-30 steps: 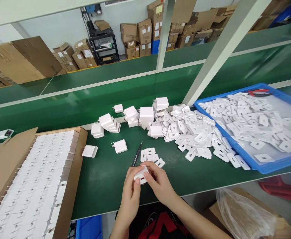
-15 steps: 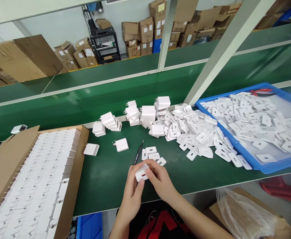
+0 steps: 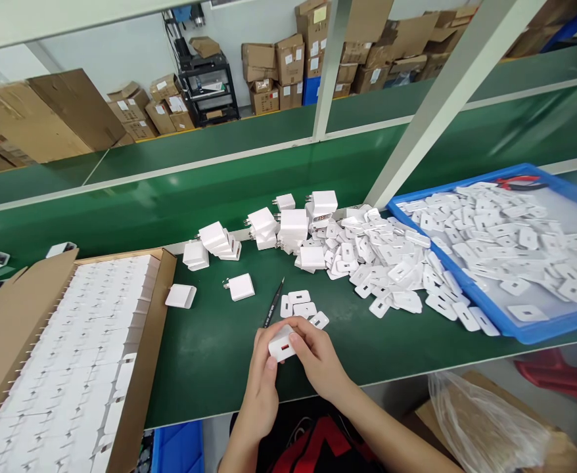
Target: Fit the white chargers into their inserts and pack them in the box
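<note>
A white USB wall charger (image 3: 277, 348) is held near the bench's front edge, its face with a red port slot turned up toward me. My left hand (image 3: 260, 387) is closed round its left side. My right hand (image 3: 318, 355) grips the right side, thumb on the face and fingers behind. Just beyond lie a black tweezers-like pointed tool (image 3: 275, 303), partly hidden by my hands, and several white slotted cover plates (image 3: 304, 309). Further off, one charger (image 3: 241, 287) with prongs rests on the green bench.
At left, an open carton (image 3: 140, 341) holds rows of chargers. Stacked chargers (image 3: 214, 238) stand toward the back. A heap of cover plates (image 3: 392, 259) reaches the blue tray (image 3: 512, 332), which holds more plates and red-handled pliers (image 3: 520, 182). A slanted white post (image 3: 446, 112) rises behind.
My left thumb has slid left and down off the charger's face. Behind the bench, loose chargers have shifted to the right, as on a moving belt.
</note>
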A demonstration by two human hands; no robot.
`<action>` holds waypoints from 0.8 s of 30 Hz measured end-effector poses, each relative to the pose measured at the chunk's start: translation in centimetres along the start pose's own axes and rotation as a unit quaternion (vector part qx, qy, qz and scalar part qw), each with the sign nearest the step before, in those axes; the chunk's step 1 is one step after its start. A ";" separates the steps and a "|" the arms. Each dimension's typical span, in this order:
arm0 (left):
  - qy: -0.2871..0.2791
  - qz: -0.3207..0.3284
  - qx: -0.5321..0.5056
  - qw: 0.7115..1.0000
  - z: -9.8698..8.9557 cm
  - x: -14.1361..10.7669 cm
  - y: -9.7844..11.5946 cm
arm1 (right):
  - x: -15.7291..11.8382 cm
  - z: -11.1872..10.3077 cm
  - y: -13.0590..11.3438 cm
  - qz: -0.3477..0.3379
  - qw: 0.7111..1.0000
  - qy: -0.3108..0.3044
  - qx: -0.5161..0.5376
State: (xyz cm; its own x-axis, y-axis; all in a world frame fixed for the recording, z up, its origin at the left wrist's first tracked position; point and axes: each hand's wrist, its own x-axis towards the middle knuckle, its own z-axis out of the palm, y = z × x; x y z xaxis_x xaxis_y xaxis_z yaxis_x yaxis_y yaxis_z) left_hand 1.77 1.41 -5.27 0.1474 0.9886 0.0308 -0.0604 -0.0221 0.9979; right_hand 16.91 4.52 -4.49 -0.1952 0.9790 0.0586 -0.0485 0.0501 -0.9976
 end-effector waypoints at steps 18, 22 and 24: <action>0.272 0.134 0.054 0.951 -0.6 0.7 -3.1 | 9.5 -1.8 -4.3 -0.258 0.651 -0.229 -0.676; 0.321 0.143 0.002 0.936 -0.3 0.7 -3.3 | 9.8 -2.8 -5.4 -0.211 0.726 -0.186 -0.628; 0.304 0.160 0.002 0.939 -0.2 0.5 -3.0 | 8.8 -3.5 -6.2 -0.163 0.819 -0.113 -0.539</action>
State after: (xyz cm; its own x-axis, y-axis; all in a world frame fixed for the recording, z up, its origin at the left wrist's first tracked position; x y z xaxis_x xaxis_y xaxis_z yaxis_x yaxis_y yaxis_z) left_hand 1.83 2.03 -8.29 -0.4689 0.8332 0.2931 -0.0009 -0.3323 0.9432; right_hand 18.96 13.56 2.04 -0.5268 0.8231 0.2121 0.7343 0.5664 -0.3742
